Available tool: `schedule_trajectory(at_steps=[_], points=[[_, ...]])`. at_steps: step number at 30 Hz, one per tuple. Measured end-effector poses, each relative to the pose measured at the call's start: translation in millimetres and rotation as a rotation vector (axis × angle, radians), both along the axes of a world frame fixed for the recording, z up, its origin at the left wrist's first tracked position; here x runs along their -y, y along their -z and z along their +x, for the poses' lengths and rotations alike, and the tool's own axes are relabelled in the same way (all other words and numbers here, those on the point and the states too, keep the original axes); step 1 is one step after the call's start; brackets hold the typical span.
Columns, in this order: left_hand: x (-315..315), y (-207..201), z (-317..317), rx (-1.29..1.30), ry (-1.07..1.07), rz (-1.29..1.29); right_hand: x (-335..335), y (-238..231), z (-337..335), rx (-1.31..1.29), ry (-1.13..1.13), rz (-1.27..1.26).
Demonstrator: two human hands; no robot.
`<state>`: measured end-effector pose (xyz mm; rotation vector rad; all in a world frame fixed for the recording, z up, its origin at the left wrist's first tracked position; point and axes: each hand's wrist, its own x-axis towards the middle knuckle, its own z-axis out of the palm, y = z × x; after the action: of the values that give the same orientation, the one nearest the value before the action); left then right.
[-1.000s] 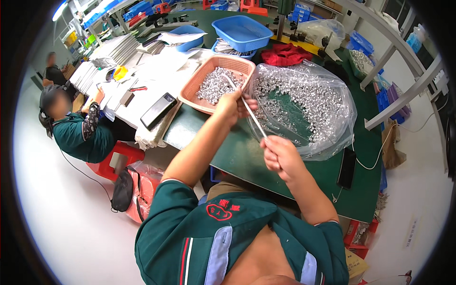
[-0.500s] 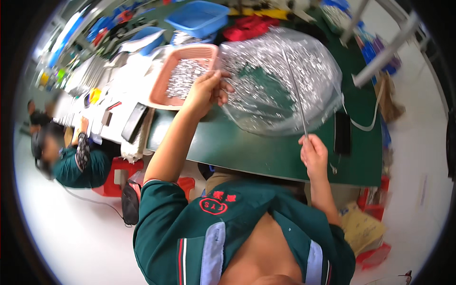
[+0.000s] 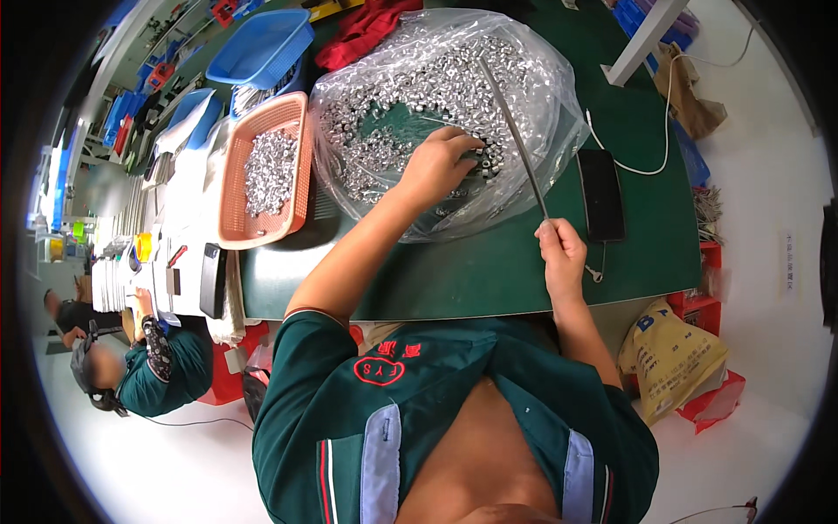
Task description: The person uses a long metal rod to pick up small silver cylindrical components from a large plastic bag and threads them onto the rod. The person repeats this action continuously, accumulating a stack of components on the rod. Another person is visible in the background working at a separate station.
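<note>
rod: 1 point(image 3: 516, 144) | parts bag: 1 point(image 3: 560, 144) | pink basket: 1 point(image 3: 302, 166) | red cloth: 1 point(image 3: 367, 33)

the right hand point(image 3: 561, 253) grips a slender grey rod point(image 3: 515, 138) that slants forward and leftward from it across a clear plastic bag point(image 3: 565, 122), while the left hand point(image 3: 438, 166), loosely curled, is over the bag's small silvery pieces point(image 3: 436, 79). a pink basket point(image 3: 300, 162) of similar pieces stands left of the left hand, a red cloth point(image 3: 367, 37) lies beyond that hand, and a black phone point(image 3: 601, 196) rests just right of the right hand on the green table point(image 3: 419, 284).
</note>
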<state>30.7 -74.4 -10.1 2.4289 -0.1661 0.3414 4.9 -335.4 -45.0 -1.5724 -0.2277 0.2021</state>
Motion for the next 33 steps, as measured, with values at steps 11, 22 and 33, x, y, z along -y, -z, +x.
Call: schedule_trajectory(at_steps=[11, 22, 33], points=[[5.0, 20.6, 33.3, 0.104, -0.024, 0.145, 0.7, -3.6, 0.6, -0.047, 0.019, 0.044], [5.7, 10.2, 19.2, -0.059, 0.06, 0.16, -0.1, -8.7, 2.1, -0.031, 0.0, -0.001], [4.8, 17.1, 22.8, -0.057, 0.125, 0.231, -2.7, -10.1, 1.7, 0.024, 0.004, -0.032]])
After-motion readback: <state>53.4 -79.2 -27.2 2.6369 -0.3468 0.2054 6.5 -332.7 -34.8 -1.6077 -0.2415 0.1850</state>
